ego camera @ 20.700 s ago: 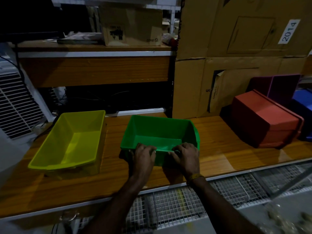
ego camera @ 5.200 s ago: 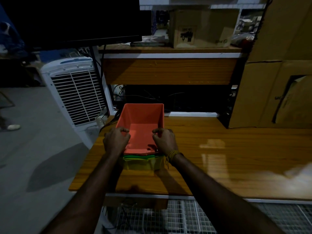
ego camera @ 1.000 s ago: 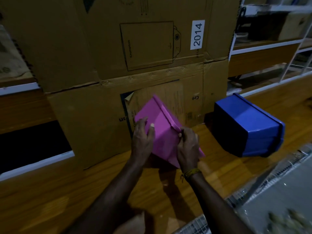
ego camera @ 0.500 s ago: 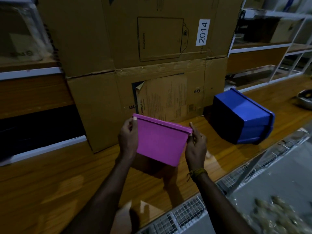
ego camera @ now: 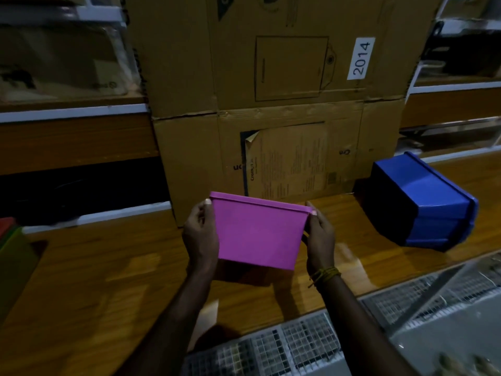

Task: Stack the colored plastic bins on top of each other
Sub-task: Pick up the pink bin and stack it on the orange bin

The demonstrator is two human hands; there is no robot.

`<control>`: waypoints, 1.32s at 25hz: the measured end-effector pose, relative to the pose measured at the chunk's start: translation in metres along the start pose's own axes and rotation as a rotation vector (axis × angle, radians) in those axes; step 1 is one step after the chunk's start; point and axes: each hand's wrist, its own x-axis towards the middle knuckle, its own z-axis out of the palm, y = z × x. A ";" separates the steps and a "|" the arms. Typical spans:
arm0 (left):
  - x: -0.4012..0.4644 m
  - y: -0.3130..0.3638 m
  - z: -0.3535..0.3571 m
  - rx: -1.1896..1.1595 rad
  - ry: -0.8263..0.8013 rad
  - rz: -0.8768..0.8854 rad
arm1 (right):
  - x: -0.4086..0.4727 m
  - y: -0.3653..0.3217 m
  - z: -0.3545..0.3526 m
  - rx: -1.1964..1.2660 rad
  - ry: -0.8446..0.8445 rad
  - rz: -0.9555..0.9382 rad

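Dim lighting throughout; wooden desk (ego camera: 108, 289) runs across the view, with a wire-mesh grating (ego camera: 298, 346) along its near edge. At the far left edge of the frame, a green bin (ego camera: 13, 256) sits on the desk with a sliver of red bin (ego camera: 6, 223) showing above it; whether one is nested in the other cannot be told from this crop, though it looks that way. Behind the desk centre, two large cardboard boxes (ego camera: 271, 77) are stacked, the upper one carrying a white label (ego camera: 361, 58) reading "2014". In front of them the magenta bin (ego camera: 257, 234) is held clear above the desk, rim uppermost and slightly tilted, one broad side wall facing the camera. Left hand (ego camera: 201, 237) grips the bin's left end, fingers curled round the wall, thumb tip up by the rim corner. Right hand (ego camera: 320, 240) grips the right end the same way, thumb tip at the opposite rim corner; a yellowish thread band (ego camera: 324, 275) circles that wrist. To the right, well apart from the held bin, a blue bin (ego camera: 428, 202) lies tipped on its side on the desk, rim toward the right, close to the lower cardboard box. Shelving (ego camera: 455, 85) behind it at far right.
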 end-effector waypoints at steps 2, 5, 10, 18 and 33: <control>-0.013 -0.003 -0.014 0.024 0.072 -0.008 | -0.008 0.004 -0.001 0.044 -0.064 0.029; -0.033 -0.014 -0.039 0.039 0.180 -0.022 | -0.024 0.018 0.006 0.047 -0.160 0.060; -0.049 -0.036 -0.073 0.051 0.211 -0.138 | -0.064 0.050 0.022 0.016 -0.286 0.110; -0.047 -0.081 -0.119 0.093 0.058 -0.353 | -0.116 0.085 0.052 -0.187 -0.299 0.120; -0.051 -0.107 -0.200 0.749 -0.484 0.148 | -0.221 0.093 0.154 -0.290 -0.402 0.040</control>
